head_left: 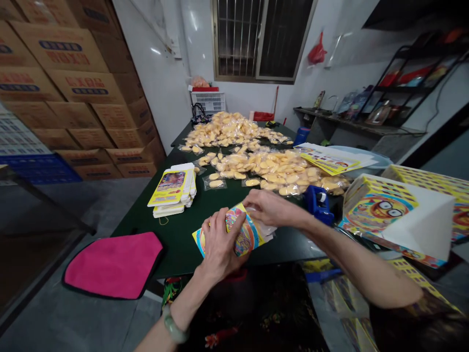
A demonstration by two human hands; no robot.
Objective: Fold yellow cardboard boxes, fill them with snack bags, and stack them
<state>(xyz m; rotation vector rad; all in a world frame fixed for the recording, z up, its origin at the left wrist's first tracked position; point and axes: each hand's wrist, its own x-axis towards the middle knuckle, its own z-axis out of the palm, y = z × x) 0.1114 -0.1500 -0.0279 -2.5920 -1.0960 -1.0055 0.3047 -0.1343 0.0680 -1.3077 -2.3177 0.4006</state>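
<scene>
A small printed carton (252,235), yellow, blue and pink, lies tilted in front of me near the table's front edge. My left hand (219,239) is wrapped over it, thumb along its top face. At the carton's right end my right hand (266,209) has its fingers curled in, touching the end of it. Translucent plastic (264,225) shows beneath those fingers; I cannot tell exactly what they grip. Left of the hands sits a stack of flat yellow-and-white cartons (170,188). Just beyond lie many clear-wrapped yellow oval pieces (271,166), heaped on the dark green table (179,244).
A blue tape dispenser (319,204) stands right of my right hand. Large printed boxes (384,210) and flat printed sheets (331,159) are at the right. A pink cloth-like piece (113,264) juts out at the left. Brown cardboard boxes (73,54) are stacked along the left wall.
</scene>
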